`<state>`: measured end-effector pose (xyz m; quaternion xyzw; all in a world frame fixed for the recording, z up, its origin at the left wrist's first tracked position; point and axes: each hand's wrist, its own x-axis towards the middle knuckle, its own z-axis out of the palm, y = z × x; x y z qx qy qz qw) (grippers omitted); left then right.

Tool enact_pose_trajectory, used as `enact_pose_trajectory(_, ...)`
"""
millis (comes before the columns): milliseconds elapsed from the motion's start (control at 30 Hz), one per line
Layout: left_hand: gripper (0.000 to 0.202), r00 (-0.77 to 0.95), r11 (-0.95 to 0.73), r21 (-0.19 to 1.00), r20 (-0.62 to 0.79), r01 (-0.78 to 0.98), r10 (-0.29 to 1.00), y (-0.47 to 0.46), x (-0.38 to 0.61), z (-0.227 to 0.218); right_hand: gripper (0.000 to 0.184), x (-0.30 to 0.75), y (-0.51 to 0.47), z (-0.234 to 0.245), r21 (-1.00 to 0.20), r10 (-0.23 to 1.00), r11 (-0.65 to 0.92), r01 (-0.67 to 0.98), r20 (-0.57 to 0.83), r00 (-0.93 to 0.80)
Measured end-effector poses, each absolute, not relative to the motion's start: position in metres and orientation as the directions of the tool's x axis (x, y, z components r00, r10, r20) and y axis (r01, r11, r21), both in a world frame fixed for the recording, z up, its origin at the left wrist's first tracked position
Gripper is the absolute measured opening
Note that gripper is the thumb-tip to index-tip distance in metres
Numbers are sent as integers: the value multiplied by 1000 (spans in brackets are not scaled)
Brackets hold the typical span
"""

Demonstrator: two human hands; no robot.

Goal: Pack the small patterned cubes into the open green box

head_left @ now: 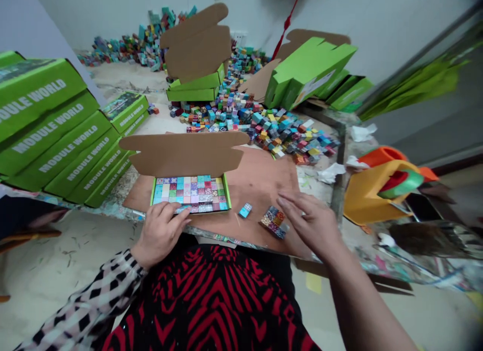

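Note:
An open green box point(152, 191) with a brown cardboard lid point(184, 153) lies on the table, filled with rows of small patterned cubes point(192, 192). My left hand point(160, 232) rests at the box's near edge, fingers curled against its front rim. My right hand point(311, 221) lies with fingers stretched out over a small cluster of patterned cubes point(273, 221) on a brown cardboard sheet point(264, 177). One loose blue cube point(245, 210) sits between the box and that cluster.
A stack of closed green boxes point(56, 134) fills the left. A heap of loose coloured cubes point(271, 127) and more green boxes point(309, 71) lie behind. Orange and yellow tape dispensers point(377, 187) sit at the right.

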<state>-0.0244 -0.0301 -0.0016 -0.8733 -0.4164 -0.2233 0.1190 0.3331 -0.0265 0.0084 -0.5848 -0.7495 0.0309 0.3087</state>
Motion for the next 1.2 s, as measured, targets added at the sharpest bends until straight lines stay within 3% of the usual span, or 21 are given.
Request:
enact_pose_trajectory(200,19,587,-670,23,460,742,666,-24,-11,-13,38,286,-37,2,-137,944,309,941,167,-285)
enact_pose_trajectory(300,22,589,-669,58,423,741,689,-24,-9,-16,36,270,-32,4,-72,950,306,949,86,-300)
enact_pose_trajectory(700,27,542,-619,125,371,775,754,-27,-9,-21,32,273,-25,-6,-73,939,343,936,52,-340)
enact_pose_trajectory(967,27,421,-510,56,493,858,762,-43,-35,-19,28,277,-20,-5,-17,918,396,918,0,-396)
enact_pose_trajectory(1200,25,354,-415,15,498,910,792,-49,-51,-19,22,280,-14,-7,-46,909,415,909,-29,-416)
